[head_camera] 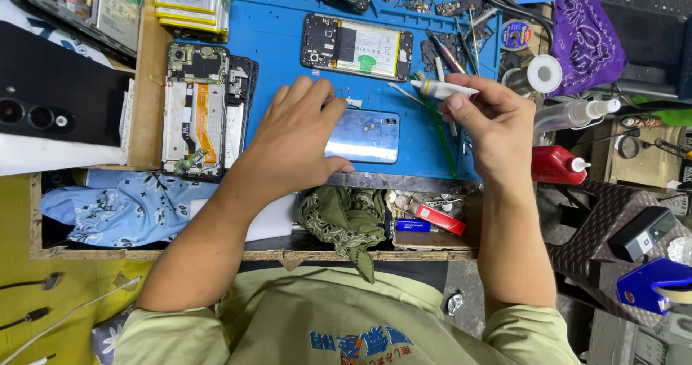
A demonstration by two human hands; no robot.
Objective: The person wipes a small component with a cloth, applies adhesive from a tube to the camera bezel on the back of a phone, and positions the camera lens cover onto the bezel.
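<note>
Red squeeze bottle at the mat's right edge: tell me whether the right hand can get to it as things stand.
Probably yes. The red squeeze bottle stands just right of the right hand with nothing between them, but that hand is pinching a small white tube and would have to free its fingers first.

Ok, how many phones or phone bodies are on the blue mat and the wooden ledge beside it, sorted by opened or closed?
Opened, insides showing: 2, one above on the blue mat, one on the wooden ledge.
Closed, shiny blue back up: 1, under the left hand.
Total: 3.
The right hand holds a small white tube.
</note>
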